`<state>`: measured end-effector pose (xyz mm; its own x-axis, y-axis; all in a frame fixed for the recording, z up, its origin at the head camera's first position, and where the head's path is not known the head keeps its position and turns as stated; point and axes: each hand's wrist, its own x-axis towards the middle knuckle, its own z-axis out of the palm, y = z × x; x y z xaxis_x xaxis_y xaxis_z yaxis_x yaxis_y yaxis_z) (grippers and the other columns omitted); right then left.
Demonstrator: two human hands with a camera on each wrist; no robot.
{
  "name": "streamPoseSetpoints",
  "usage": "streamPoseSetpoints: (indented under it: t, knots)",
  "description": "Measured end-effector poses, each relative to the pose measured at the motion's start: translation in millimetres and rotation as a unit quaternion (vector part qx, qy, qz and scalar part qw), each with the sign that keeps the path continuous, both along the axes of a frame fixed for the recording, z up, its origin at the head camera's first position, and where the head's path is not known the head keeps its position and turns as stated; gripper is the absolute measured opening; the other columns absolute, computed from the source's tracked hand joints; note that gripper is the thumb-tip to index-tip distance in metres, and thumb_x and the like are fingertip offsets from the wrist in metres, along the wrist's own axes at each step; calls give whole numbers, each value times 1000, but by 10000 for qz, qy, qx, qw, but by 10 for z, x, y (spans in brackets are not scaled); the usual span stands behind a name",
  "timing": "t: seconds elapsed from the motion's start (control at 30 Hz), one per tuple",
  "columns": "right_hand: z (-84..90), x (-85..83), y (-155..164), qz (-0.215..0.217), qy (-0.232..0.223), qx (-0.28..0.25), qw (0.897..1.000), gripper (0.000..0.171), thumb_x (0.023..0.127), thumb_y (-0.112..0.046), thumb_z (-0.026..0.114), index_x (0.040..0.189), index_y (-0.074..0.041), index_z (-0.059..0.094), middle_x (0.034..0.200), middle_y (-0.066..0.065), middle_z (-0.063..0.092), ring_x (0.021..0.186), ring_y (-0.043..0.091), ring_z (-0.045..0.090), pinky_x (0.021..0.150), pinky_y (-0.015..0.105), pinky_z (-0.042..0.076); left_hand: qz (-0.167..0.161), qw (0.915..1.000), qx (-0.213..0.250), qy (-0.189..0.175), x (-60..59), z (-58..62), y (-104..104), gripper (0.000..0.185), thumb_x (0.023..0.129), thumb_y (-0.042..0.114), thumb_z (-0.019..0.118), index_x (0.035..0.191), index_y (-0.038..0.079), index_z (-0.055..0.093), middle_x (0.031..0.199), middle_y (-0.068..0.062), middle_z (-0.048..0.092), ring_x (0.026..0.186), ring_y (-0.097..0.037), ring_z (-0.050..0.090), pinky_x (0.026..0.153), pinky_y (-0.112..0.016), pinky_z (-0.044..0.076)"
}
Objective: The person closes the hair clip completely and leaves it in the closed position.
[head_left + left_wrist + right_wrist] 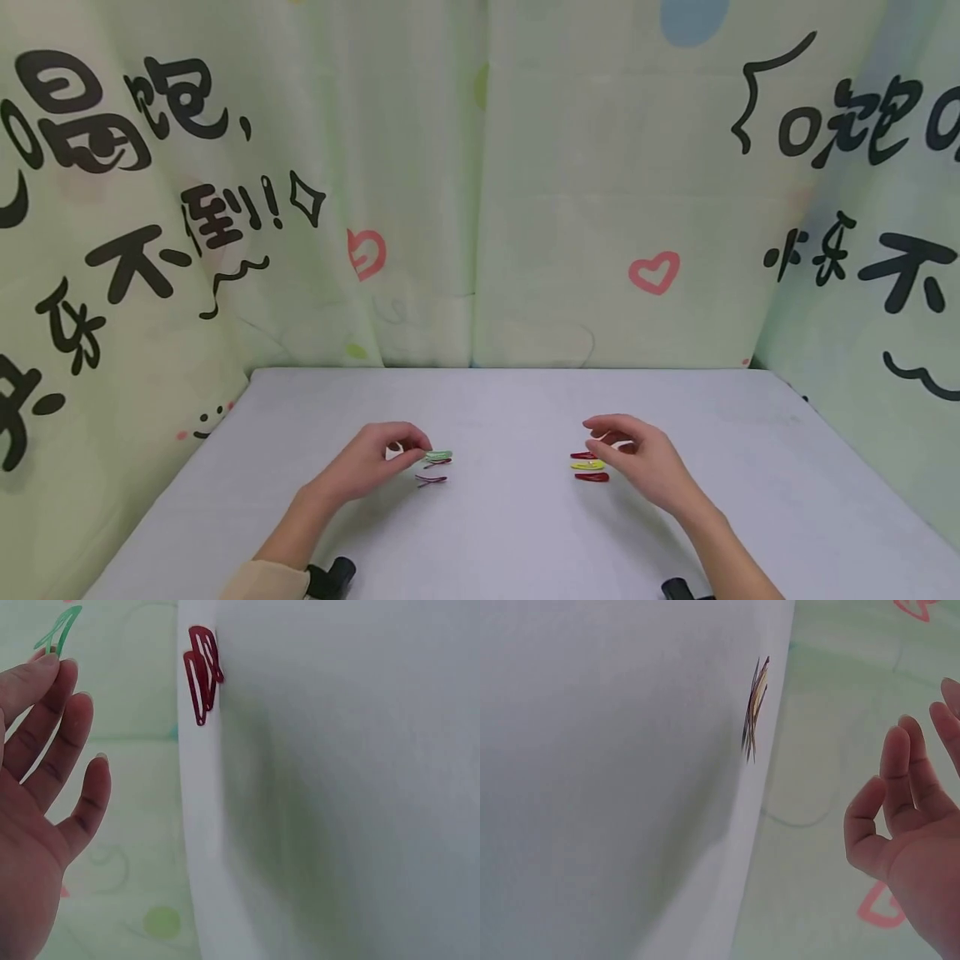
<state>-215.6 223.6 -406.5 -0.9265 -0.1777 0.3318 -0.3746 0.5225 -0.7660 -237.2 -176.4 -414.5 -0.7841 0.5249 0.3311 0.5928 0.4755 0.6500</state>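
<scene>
My left hand (pixel 417 451) pinches one end of a light green hair clip (pixel 439 456) just above the grey table (pixel 510 533). In the left wrist view the green clip (pixel 60 630) sticks out past my fingertips (pixel 52 667). A purple clip (pixel 431 480) lies just in front of it, and a dark one peeks from under the green clip. My right hand (pixel 602 437) hovers with loosely curled fingers and holds nothing. Just left of it lie a red clip (pixel 582 455), a yellow clip (pixel 587 465) and another red clip (pixel 592 477). The right wrist view shows that hand (pixel 907 825) empty.
A pale green curtain (pixel 480 208) with black characters and pink hearts encloses the table at the back and on both sides. Black wrist mounts (pixel 330 577) show at the bottom edge. A gap of bare tabletop separates the two clip groups.
</scene>
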Motion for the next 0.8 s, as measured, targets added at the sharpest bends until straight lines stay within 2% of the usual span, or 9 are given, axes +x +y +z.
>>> streamPoseSetpoints:
  t: [0.17, 0.3, 0.43, 0.5, 0.57, 0.7, 0.8]
  knots:
    - [-17, 21, -54, 43, 28, -91, 9999, 27, 93, -17, 75, 118, -8, 71, 107, 7, 70, 91, 9, 64, 82, 26, 51, -25, 9999, 148, -1, 21, 36, 128, 13, 95, 4, 68, 100, 15, 74, 95, -1, 71, 86, -8, 62, 81, -35, 52]
    - [-33, 40, -137, 128, -80, -157, 9998, 26, 92, -17, 75, 117, -12, 71, 102, 0, 71, 92, 11, 65, 83, 28, 50, -59, 9996, 245, -96, 42, 57, 207, 14, 95, 2, 67, 101, 14, 74, 95, -1, 72, 86, -9, 63, 82, -34, 53]
    - [-45, 59, -237, 435, -359, -595, 9966, 27, 92, -14, 76, 118, -10, 70, 105, 6, 68, 90, 24, 65, 79, 33, 57, -135, 9991, 390, -127, 63, 69, 285, 14, 95, 3, 68, 101, 15, 74, 94, 1, 71, 86, -9, 63, 82, -33, 52]
    - [-51, 65, -285, 559, -395, -700, 9952, 27, 91, -12, 76, 117, -10, 70, 107, 9, 67, 89, 27, 65, 75, 35, 59, -180, 9988, 448, -121, 74, 77, 326, 14, 95, 4, 69, 100, 15, 74, 93, 4, 71, 86, -9, 63, 82, -33, 52]
    - [-51, 71, -330, 614, -279, -638, 9957, 27, 90, -11, 77, 116, -12, 71, 107, 7, 68, 89, 24, 66, 76, 35, 59, -239, 9984, 500, -95, 82, 83, 370, 13, 95, 4, 69, 101, 15, 74, 94, 7, 70, 85, -9, 63, 81, -33, 52]
    - [-29, 79, -411, 627, 187, -365, 9972, 26, 89, -12, 78, 114, -17, 72, 106, -6, 69, 91, 13, 66, 82, 30, 55, -343, 9974, 628, -55, 85, 92, 464, 14, 94, 3, 69, 100, 14, 74, 94, 11, 69, 85, -10, 63, 82, -33, 53]
    - [-9, 91, -468, 637, 243, -388, 9969, 26, 89, -13, 79, 113, -19, 72, 105, -9, 69, 91, 11, 65, 83, 30, 53, -418, 9968, 681, -42, 76, 86, 535, 14, 95, 2, 69, 100, 14, 74, 94, 11, 69, 85, -10, 63, 82, -32, 53]
